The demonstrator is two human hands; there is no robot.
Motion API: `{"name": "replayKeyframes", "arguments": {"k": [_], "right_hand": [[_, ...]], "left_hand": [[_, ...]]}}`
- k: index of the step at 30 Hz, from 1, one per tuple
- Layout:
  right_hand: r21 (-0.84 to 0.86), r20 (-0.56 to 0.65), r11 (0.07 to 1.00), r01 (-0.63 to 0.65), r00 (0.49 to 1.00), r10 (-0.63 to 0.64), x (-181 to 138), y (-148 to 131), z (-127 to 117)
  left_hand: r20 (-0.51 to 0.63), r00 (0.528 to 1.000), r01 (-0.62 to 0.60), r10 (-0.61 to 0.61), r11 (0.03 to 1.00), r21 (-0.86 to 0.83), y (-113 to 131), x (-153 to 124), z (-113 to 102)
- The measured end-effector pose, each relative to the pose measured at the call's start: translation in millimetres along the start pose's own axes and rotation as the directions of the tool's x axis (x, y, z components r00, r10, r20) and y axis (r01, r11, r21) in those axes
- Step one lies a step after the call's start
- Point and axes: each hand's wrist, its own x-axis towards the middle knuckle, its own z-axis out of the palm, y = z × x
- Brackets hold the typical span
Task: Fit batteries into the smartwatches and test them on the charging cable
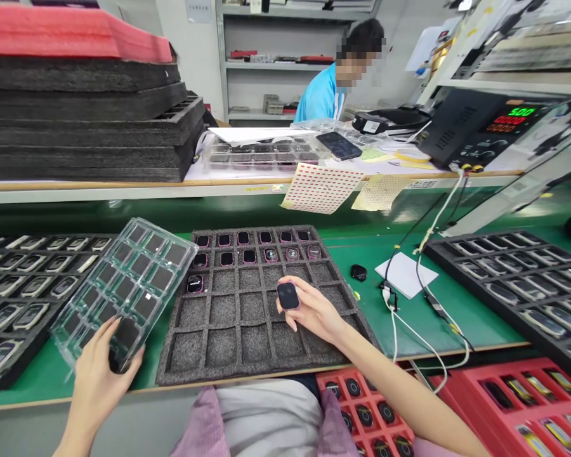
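Observation:
My right hand (314, 311) pinches a smartwatch body (288, 296) with a dark screen and purplish rim, above a black foam tray (183, 368). In that tray's upper rows lie several similar watches (249, 256); a few screens are lit. My left hand (102, 362) is at the lower end of a clear plastic tray (190, 254) that sits at a slant and carries dark square pieces (139, 264). Its fingers and thumb close around a dark square piece (126, 333) at the near corner; whether it is lifted from its pocket I cannot tell.
Foam trays of watch frames stand at left (33, 285) and right (504, 279). Cables (428, 298), white paper (409, 274) and a small black object (359, 273) lie right. Red trays (471, 406) are below. The shelf holds stacked foam (80, 127) and a power supply (480, 127); a person (318, 95) is behind.

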Motion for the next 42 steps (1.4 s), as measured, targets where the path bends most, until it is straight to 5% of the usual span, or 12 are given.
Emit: {"name": "replayKeyframes", "arguments": {"k": [10,23,42], "right_hand": [[-0.095,0.057,0.996,-0.002,0.998,0.007,36.9,-14.4,-2.3],[-0.057,0.178,0.996,-0.063,0.981,0.072,93.0,5.9,11.9],[-0.009,0.211,0.994,-0.109,0.971,0.109,149.2,50.0,9.1]], "left_hand": [[-0.015,0.998,-0.057,0.056,0.997,-0.055,2.8,-1.7,-9.1],[0.036,0.999,-0.034,0.036,0.999,-0.039,-11.0,-15.3,-27.5],[-0.169,0.978,0.106,-0.127,0.986,-0.128,29.4,3.3,5.6]]}}
